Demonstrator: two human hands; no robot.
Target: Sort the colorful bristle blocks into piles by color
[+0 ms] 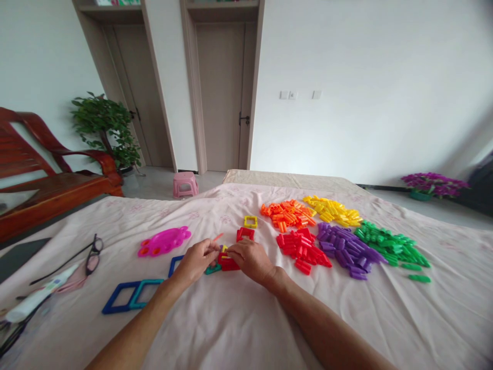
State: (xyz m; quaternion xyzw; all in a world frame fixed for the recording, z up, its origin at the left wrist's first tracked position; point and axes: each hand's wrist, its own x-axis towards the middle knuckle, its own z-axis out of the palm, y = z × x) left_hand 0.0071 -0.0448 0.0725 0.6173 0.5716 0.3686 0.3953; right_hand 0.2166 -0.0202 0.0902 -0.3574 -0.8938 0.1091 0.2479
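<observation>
My left hand (201, 259) is closed in a pinch, with a thin orange stick (218, 237) jutting up from its fingers. Close beside it, my right hand (252, 258) has its fingers bent over a red plastic piece (230, 264) and grips it. Bits of yellow and purple show between the hands, and a green piece (213, 269) lies under the left fingertips. Just beyond the right hand sits a red square frame (245, 234), with a yellow square frame (250, 222) behind it. My fingers partly hide the small pieces between them.
Orange (288, 214), yellow (333, 210), red (302, 248), purple (348, 250) and green (391, 243) tube piles lie right. Leftward are blue (118, 298) and teal (143, 294) frames, a magenta tray (165, 241), eyeglasses (93, 254) and a white device (36, 298).
</observation>
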